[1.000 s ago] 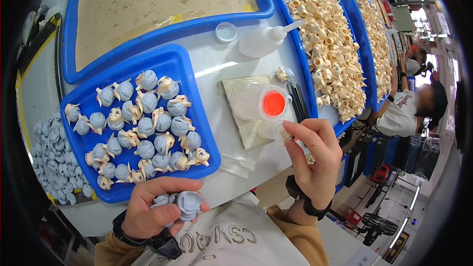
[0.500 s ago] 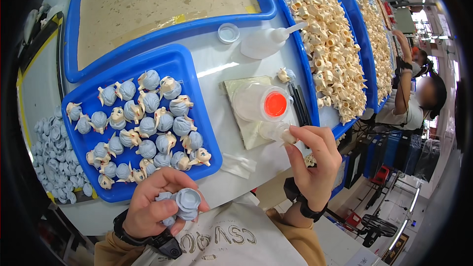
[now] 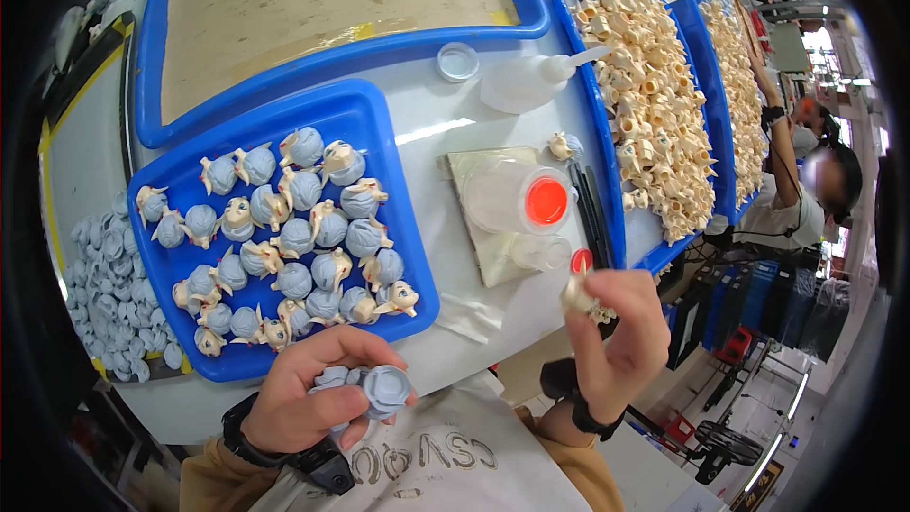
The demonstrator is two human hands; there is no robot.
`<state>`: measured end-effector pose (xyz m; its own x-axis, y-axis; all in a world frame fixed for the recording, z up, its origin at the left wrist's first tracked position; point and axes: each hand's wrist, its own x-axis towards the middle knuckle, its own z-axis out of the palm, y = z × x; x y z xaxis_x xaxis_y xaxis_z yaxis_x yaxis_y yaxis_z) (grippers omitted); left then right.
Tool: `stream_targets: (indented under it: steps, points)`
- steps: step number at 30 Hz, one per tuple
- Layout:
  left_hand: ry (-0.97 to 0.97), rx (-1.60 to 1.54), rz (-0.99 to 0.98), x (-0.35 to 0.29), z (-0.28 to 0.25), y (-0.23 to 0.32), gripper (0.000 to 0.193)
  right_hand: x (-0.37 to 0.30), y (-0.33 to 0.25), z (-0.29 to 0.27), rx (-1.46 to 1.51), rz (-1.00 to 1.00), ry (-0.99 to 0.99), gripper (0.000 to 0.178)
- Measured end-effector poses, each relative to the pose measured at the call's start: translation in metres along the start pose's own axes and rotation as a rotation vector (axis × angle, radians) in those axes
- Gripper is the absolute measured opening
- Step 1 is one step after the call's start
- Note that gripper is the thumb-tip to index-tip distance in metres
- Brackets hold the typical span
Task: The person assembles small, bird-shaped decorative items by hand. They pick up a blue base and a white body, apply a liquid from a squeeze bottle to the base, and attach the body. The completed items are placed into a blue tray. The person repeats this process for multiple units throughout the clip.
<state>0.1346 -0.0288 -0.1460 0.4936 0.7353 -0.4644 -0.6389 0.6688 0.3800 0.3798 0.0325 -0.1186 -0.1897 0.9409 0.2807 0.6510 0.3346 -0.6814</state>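
Several blue-grey hollow doll hair pieces (image 3: pixel 387 389) are gripped in my left hand (image 3: pixel 308 389), the front one with its hollow side facing up. Between the thumb and forefinger of my right hand (image 3: pixel 626 327) is a small cream doll head part (image 3: pixel 575 294), partly covered by the fingertips. Just beyond it a small clear cup (image 3: pixel 538 252) lies tilted, red at its mouth. Beside that cup is a larger translucent container (image 3: pixel 498 195) with a red opening, resting on a pale square block (image 3: pixel 457 167).
A blue tray (image 3: pixel 384 123) at left holds rows of assembled doll heads; loose hair pieces (image 3: pixel 118 294) lie left of it. Cream parts fill another blue tray (image 3: pixel 616 190) at right. A squeeze bottle (image 3: pixel 526 83), dark sticks (image 3: pixel 592 204) and a co-worker (image 3: pixel 801 209) are also there.
My right hand has drawn the cream head part back from the small cup's mouth, toward me, uncovering the red there. My left hand keeps its hold. The whole view has shifted slightly.
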Motion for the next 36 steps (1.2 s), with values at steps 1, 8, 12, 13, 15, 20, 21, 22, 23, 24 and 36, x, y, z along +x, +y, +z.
stream_targets:
  steps: [1, 8, 12, 13, 15, 20, 21, 22, 23, 24, 36]
  points:
    - [-0.004, 0.016, -0.028, 0.000, 0.000, 0.001, 0.031, -0.001, -0.005, 0.001, 0.116, -0.049, -0.025, 0.032]
    - [0.026, 0.134, -0.116, 0.000, 0.004, 0.008, 0.032, -0.012, -0.026, 0.031, 0.528, -0.220, -0.183, 0.034]
    - [0.003, 0.167, -0.131, -0.001, 0.005, 0.010, 0.030, -0.016, -0.026, 0.036, 0.501, -0.234, -0.199, 0.034]
    - [0.008, 0.173, -0.136, 0.000, 0.006, 0.010, 0.030, -0.016, -0.027, 0.037, 0.458, -0.238, -0.208, 0.034]
    - [0.023, 0.210, -0.113, 0.001, 0.006, 0.009, 0.031, -0.014, -0.029, 0.038, 0.372, -0.249, -0.227, 0.034]
    - [0.028, 0.244, -0.144, 0.003, 0.006, 0.009, 0.030, -0.015, -0.029, 0.037, 0.337, -0.290, -0.284, 0.034]
    - [0.021, 0.242, -0.158, 0.003, 0.006, 0.011, 0.030, -0.016, -0.030, 0.038, 0.339, -0.302, -0.280, 0.034]
    - [0.014, 0.240, -0.173, 0.002, 0.006, 0.011, 0.030, -0.016, -0.030, 0.038, 0.322, -0.302, -0.284, 0.034]
    - [0.021, 0.198, -0.155, 0.002, 0.005, 0.009, 0.031, -0.017, -0.032, 0.038, 0.305, -0.301, -0.288, 0.034]
    - [0.025, 0.158, -0.138, 0.002, 0.004, 0.006, 0.032, -0.017, -0.034, 0.038, 0.286, -0.300, -0.289, 0.035]
    - [-0.036, 0.244, -0.179, 0.001, 0.002, 0.009, 0.044, -0.022, -0.046, 0.050, 0.161, -0.364, -0.190, 0.041]
